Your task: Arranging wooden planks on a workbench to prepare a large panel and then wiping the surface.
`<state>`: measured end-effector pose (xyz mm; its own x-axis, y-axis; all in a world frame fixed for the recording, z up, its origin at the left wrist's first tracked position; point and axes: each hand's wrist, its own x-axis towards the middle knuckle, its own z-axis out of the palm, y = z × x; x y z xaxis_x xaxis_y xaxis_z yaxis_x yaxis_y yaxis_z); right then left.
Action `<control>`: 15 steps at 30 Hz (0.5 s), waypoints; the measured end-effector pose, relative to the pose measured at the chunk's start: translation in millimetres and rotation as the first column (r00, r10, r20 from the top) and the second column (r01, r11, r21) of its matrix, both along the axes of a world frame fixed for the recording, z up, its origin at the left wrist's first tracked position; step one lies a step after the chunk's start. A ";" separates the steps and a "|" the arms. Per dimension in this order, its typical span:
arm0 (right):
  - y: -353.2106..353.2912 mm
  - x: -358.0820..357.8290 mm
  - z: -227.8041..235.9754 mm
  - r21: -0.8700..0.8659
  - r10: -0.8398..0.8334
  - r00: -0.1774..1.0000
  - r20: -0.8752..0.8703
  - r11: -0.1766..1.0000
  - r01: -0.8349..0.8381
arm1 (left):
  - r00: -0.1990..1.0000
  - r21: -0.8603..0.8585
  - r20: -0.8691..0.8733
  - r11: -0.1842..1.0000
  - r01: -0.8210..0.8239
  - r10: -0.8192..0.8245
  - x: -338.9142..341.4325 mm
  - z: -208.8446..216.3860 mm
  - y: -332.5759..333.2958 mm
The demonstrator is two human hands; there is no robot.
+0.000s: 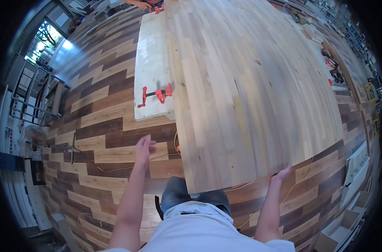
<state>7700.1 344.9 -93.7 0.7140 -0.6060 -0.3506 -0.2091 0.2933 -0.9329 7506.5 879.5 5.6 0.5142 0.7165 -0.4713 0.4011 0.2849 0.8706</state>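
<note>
A large panel of glued wooden strips (pixel 241 92) fills the middle of the view, its near end close to my waist. My right hand (pixel 282 173) is at its near edge towards the right corner, gripping the rim; part of the fingers is hidden by the panel. Left of the panel, my left hand (pixel 145 147) hangs in the air, touching nothing, its fingers loosely apart and slightly blurred. Just beyond that hand, a red bar clamp (pixel 160 95) with a black screw sits against the panel's left side, above a white tabletop (pixel 151 63).
At the far end, another person's hand (pixel 143 5) is beside a second red clamp (pixel 156 8). A yellow cord (pixel 293 185) runs across the plank-patterned floor (pixel 102 126). Metal racks (pixel 35 92) stand on the left; white open boxes (pixel 340 227) lie at the lower right.
</note>
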 end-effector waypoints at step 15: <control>262.1 -145.2 89.4 -0.631 0.379 0.917 -0.127 0.682 -0.369 | 0.885 -0.126 0.009 0.877 0.463 -0.465 145.4 -59.3 222.9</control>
<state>7554.9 607.0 -4.4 0.9318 -0.3624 0.0231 -0.1582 -0.4623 -0.8725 7651.9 1102.4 -53.7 0.7630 0.3346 -0.5531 0.5307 0.1643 0.8315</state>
